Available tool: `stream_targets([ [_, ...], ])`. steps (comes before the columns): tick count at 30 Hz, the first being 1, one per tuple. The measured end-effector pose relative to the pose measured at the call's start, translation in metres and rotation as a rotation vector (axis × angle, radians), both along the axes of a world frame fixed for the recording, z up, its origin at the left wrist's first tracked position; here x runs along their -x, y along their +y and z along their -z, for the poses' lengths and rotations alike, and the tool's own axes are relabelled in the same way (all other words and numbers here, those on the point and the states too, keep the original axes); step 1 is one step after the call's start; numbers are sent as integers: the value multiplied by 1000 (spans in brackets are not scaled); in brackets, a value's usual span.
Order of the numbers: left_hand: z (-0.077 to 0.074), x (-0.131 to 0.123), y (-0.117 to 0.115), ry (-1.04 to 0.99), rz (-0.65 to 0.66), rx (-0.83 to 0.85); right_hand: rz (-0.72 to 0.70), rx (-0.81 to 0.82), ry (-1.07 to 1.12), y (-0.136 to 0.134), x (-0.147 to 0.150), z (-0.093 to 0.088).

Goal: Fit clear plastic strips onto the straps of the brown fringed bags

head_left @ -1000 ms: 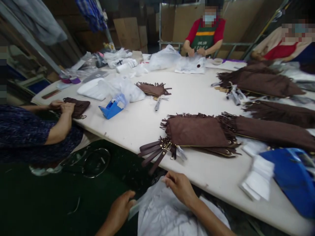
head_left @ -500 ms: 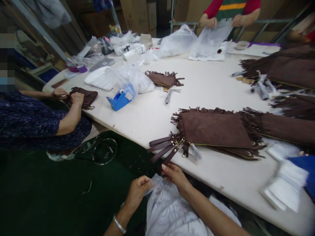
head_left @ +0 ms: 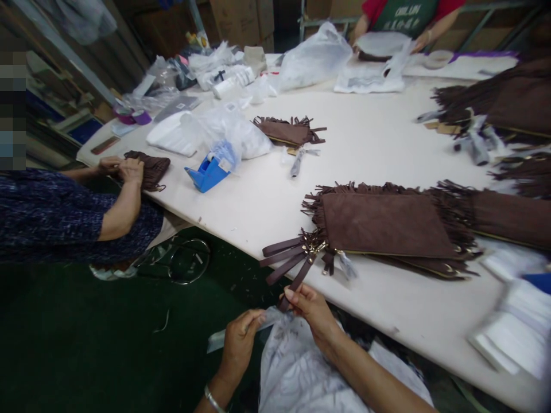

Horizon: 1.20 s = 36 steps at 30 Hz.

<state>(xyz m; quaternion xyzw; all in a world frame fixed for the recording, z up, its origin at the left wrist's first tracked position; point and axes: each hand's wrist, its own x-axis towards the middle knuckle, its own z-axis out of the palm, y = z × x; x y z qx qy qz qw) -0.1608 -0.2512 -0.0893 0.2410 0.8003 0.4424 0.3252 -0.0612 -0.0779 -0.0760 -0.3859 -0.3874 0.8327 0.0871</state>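
At the table's near edge, my right hand (head_left: 313, 307) is closed on the end of a brown wrist strap (head_left: 297, 282). My left hand (head_left: 241, 338) pinches a small clear plastic sleeve (head_left: 272, 315), whose other end sticks out to the left of the fist. The sleeve's right end meets the strap tip by my right fingers; whether the tip is inside it I cannot tell. Several more straps (head_left: 279, 250) fan out from metal clasps on a brown fringed pouch (head_left: 385, 223), which lies stacked on others. A wrapped tassel-like piece (head_left: 346, 265) hangs beside the clasps.
A blue tape dispenser (head_left: 209, 173) and plastic bags (head_left: 245, 135) stand mid-table. White folded sheets (head_left: 514, 330) lie at right. A co-worker's hands (head_left: 124, 169) work on a brown pouch at left; another person (head_left: 404, 20) handles a plastic bag across the table.
My left hand has slid slightly down, and the plastic sleeve now shows out past its left side. The person across the table has lowered the plastic bag, with something brown at it.
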Motion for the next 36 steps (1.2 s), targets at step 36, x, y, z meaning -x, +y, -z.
stream_targets([
  [36, -19, -14, 17, 58, -25, 25, 25, -101, 67, 0, -2, -3],
])
